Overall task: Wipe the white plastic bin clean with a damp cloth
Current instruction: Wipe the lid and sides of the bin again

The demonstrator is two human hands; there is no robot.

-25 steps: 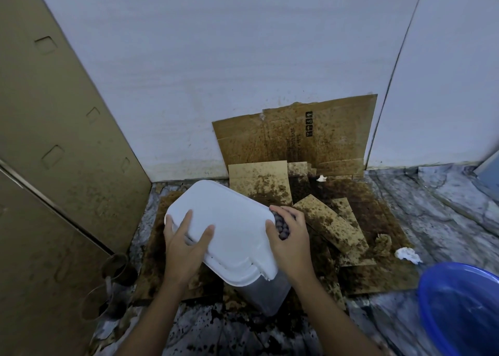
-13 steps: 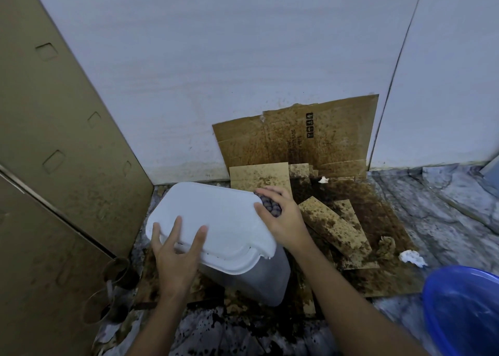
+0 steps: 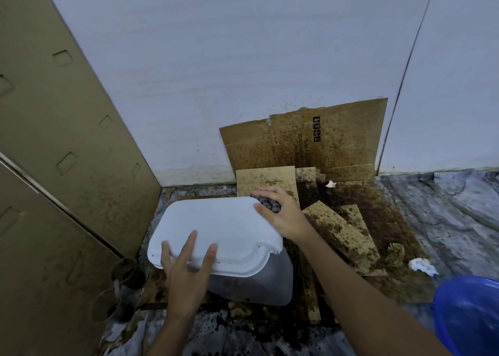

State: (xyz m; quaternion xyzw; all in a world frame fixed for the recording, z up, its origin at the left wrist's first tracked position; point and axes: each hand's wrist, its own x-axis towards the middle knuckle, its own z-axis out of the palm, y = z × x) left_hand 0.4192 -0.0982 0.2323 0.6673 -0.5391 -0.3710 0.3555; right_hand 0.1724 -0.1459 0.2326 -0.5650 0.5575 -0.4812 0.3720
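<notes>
Leaning on the lid, the left hand [image 3: 186, 277] steadies the white plastic bin [image 3: 216, 228], fingers straight and spread wide over its near edge. The right hand [image 3: 283, 215] curls round a dark bunched cloth [image 3: 267, 204] at the bin's far right corner. The bin looks light, stiff and smooth. It is probably slippery when wet and apt to skid, so bracing the lid rim seems the best hold. It sits tilted on stained cardboard [image 3: 337, 228], which spreads to the bin's right over a spattered marble floor [image 3: 445, 215]. A pale wall [image 3: 243, 85] stands behind the bin, and a blue basin [image 3: 469, 315] sits to its near right.
</notes>
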